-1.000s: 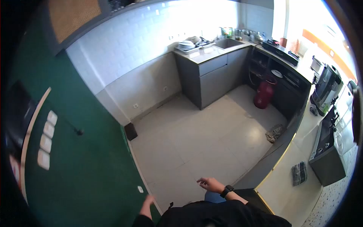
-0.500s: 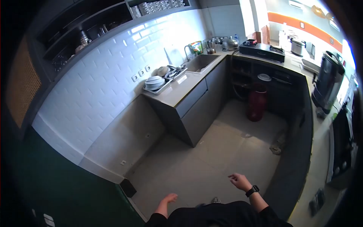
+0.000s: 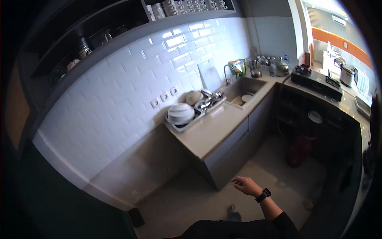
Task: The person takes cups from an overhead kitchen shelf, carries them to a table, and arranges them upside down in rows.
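My right hand (image 3: 247,186), with a black watch (image 3: 263,195) on its wrist, hangs in the air above the floor. Its fingers are loosely bent and slightly apart, and I see nothing in them. Nearest to it in view is the front corner of the grey counter cabinet (image 3: 217,169), with a gap I cannot measure. My left hand is out of sight below the frame. On the counter (image 3: 215,129), a metal dish tray (image 3: 181,128) holds stacked white plates (image 3: 181,113), with bowls and utensils behind them. A sink (image 3: 254,85) with something white inside lies farther along.
A black gas stove (image 3: 316,84) and a rice cooker (image 3: 347,75) stand on the right-hand counter. Beneath it is a red gas cylinder (image 3: 301,149). Cups (image 3: 187,7) line the overhead shelf. A metal pot (image 3: 280,67) sits in the far corner.
The counter, plates and sink look closer as I have stepped forward. My left hand has dropped out of view. My right hand remains raised with nothing in it.
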### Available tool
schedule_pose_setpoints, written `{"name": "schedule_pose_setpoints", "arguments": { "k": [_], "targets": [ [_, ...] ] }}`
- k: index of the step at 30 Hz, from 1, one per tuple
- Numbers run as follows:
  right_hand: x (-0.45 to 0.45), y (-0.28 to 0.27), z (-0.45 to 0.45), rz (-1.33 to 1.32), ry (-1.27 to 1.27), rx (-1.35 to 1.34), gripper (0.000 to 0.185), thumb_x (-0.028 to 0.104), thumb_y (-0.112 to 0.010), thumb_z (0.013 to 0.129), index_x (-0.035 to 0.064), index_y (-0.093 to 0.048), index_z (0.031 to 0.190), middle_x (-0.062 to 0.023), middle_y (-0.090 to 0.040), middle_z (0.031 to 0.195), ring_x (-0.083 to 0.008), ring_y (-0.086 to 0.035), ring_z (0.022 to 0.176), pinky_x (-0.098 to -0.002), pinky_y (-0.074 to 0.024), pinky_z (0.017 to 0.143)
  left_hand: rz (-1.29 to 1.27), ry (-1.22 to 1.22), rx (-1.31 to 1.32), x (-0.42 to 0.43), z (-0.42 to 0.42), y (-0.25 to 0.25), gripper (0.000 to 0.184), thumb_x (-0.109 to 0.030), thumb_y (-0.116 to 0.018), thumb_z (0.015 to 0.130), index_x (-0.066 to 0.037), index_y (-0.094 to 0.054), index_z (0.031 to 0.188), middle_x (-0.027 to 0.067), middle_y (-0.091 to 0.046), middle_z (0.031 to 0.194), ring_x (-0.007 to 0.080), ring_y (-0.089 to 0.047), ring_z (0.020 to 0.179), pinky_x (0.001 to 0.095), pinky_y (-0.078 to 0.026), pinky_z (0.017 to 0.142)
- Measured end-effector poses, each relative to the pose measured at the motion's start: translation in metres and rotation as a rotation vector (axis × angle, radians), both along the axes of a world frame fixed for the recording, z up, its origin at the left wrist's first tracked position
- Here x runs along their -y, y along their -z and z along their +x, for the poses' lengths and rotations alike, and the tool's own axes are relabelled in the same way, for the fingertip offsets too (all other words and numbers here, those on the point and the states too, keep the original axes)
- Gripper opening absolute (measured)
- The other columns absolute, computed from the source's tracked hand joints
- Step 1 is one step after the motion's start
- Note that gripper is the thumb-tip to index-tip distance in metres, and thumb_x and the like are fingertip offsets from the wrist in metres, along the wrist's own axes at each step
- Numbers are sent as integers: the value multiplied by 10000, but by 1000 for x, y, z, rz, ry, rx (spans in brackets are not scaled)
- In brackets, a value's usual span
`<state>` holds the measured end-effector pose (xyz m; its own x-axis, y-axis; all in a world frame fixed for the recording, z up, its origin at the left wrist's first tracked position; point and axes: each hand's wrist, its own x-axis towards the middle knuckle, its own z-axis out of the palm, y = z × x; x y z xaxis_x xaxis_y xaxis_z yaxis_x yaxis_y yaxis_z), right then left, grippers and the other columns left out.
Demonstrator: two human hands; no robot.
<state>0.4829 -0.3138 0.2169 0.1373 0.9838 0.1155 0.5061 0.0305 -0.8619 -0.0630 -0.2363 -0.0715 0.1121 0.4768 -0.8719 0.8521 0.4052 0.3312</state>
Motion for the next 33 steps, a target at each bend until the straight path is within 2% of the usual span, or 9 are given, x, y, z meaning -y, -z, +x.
{"name": "schedule_pose_setpoints", "arguments": {
  "k": [5, 6, 7, 13, 22, 27, 28, 31, 33],
  "targets": [
    [-107, -32, 84, 67, -82, 38, 273, 164, -622, 874, 64, -631, 1128, -131, -687, 956, -252, -673, 856, -357, -541, 759, 225, 5, 502, -178, 223, -27, 237, -259, -541, 944, -40, -623, 982, 53, -616, 722, 152, -576, 640, 310, -473, 613],
    [-121, -42, 101, 68, -74, 57, 274, 152, -624, 872, 56, -630, 1128, -136, -685, 964, -251, -671, 861, -353, -540, 762, 331, -51, 606, -191, 291, -96, 204, -237, -568, 943, -40, -603, 903, 27, -589, 689, 100, -541, 604, 252, -451, 580],
    [-132, -53, 118, 59, -55, 36, 273, 142, -621, 869, 50, -630, 1126, -140, -684, 973, -250, -672, 881, -352, -537, 774, 413, -30, 901, -221, 339, -110, 209, -232, -550, 959, -36, -601, 907, 24, -581, 688, 91, -538, 611, 248, -447, 586],
    [-196, -78, 238, 140, 4, -49, 269, 103, -615, 855, 36, -639, 1114, -141, -687, 980, -253, -679, 902, -342, -533, 793, 1164, 446, 845, -325, 537, -363, 161, -159, -595, 915, -43, -647, 1014, 70, -651, 864, 140, -619, 829, 288, -483, 770],
    [-360, -144, 435, 285, -235, 13, 276, 54, -638, 837, 41, -640, 1113, -89, -691, 953, -177, -662, 871, -308, -522, 755, 1783, 380, 922, -431, 676, -521, 77, -72, -614, 853, -40, -641, 917, 83, -640, 932, 218, -618, 908, 329, -461, 850],
    [-444, -301, 493, 410, -407, -74, 238, -28, -648, 816, 1, -624, 1050, -88, -679, 1000, -142, -641, 865, -285, -512, 782, 2188, 201, 981, -469, 704, -653, 163, -73, -626, 831, -11, -624, 982, 103, -640, 1001, 207, -596, 976, 313, -443, 888],
    [-462, -332, 492, 664, -421, 84, 199, -35, -611, 846, -13, -607, 1044, -78, -662, 992, -120, -615, 857, -281, -500, 794, 2261, 127, 990, -477, 706, -685, 181, -86, -641, 825, -21, -628, 994, 93, -642, 1006, 196, -595, 976, 311, -446, 880],
    [-513, -424, 483, 914, -529, 54, 180, -2, -568, 893, -8, -587, 1071, -27, -613, 906, -81, -567, 810, -261, -476, 762, 2780, 95, 485, -506, 696, -798, 142, -108, -674, 819, -65, -667, 954, 76, -675, 967, 220, -633, 911, 316, -474, 834],
    [-536, -473, 466, 1117, -573, 82, 196, 2, -571, 891, -8, -582, 1086, -23, -605, 881, -82, -566, 807, -250, -473, 753, 2766, 24, 545, -538, 680, -865, 293, -257, -732, 776, -74, -689, 1002, 102, -677, 1018, 241, -648, 942, 332, -490, 827]
  ]
}}
